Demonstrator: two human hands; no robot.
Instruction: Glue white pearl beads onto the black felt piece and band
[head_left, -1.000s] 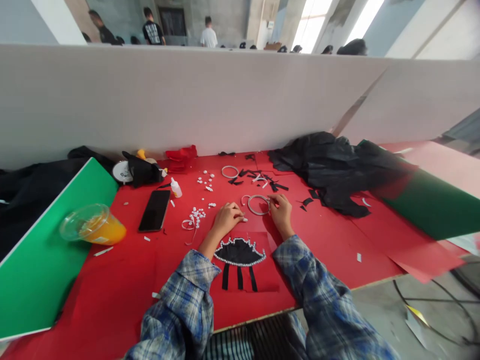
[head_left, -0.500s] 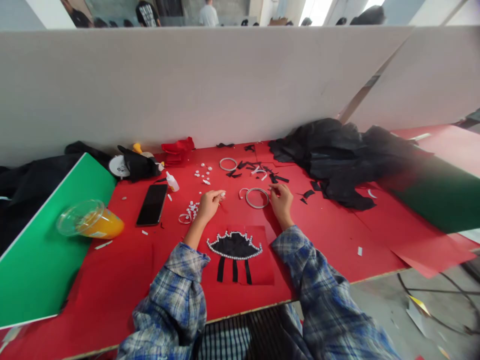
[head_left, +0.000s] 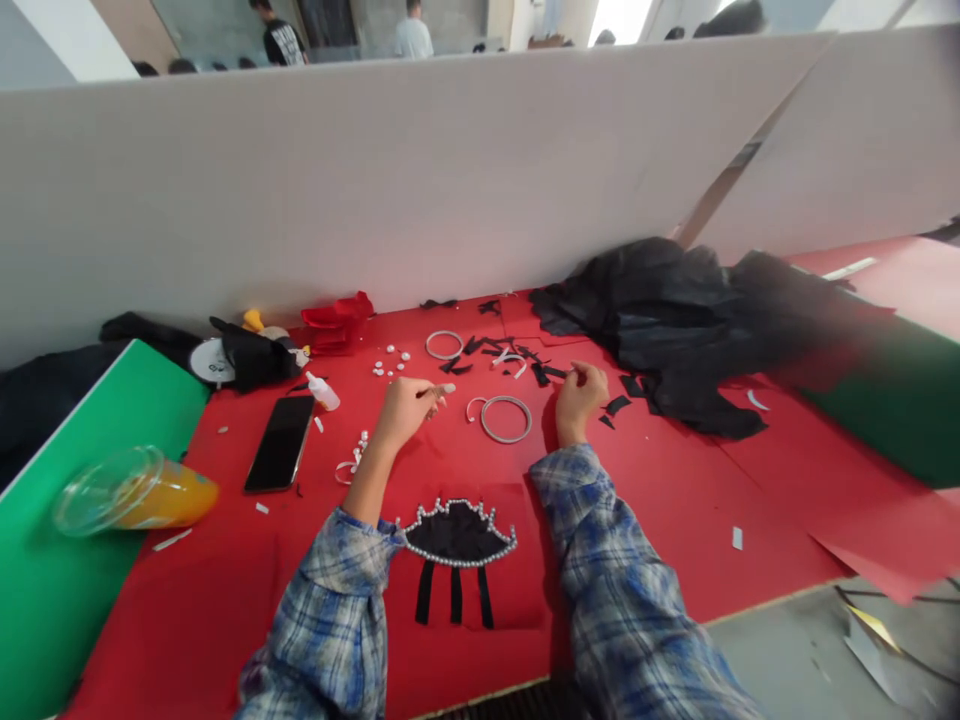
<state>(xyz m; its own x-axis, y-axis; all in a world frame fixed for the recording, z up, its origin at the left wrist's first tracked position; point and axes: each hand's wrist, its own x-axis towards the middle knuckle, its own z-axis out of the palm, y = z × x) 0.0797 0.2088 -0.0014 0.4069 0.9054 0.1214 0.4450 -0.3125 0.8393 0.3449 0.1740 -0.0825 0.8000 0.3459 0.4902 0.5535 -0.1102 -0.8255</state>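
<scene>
Fingers, left: thumb and forefinger (head_left: pixel 435 392) are pinched together with a small pale piece at their tips; what the piece is cannot be made out.
Fingers, right: loosely curled, tips (head_left: pixel 581 368) nipping at something small and dark; whether they truly grip it cannot be told.
Left hand (head_left: pixel 405 410): raised a little over the red table (head_left: pixel 675 480), just left of the silver ring.
Right hand (head_left: pixel 581 398): just right of the silver ring, beside the black scraps (head_left: pixel 517 352).
Silver ring (head_left: pixel 506 418): lies flat on the table between the two hands, touched by neither.
Second ring (head_left: pixel 444 345): farther back, near the scraps.
Black beaded piece (head_left: pixel 457 535): lies on a red card between the forearms, edged with pearl beads, three black strips hanging below it.
Loose beads (head_left: pixel 390 362): scattered behind the left hand; more lie by the wrist.
Phone (head_left: pixel 279 455): face up, dark, left of the left hand.
Glue bottle (head_left: pixel 322 392): on its side just beyond the phone.
Cup of orange drink (head_left: pixel 135 495): tipped on its side at the green board's (head_left: pixel 45 600) edge.
Black cloth (head_left: pixel 675 320): heaped at the back right, well apart from the hands.
Sleeves: blue plaid on both arms.
</scene>
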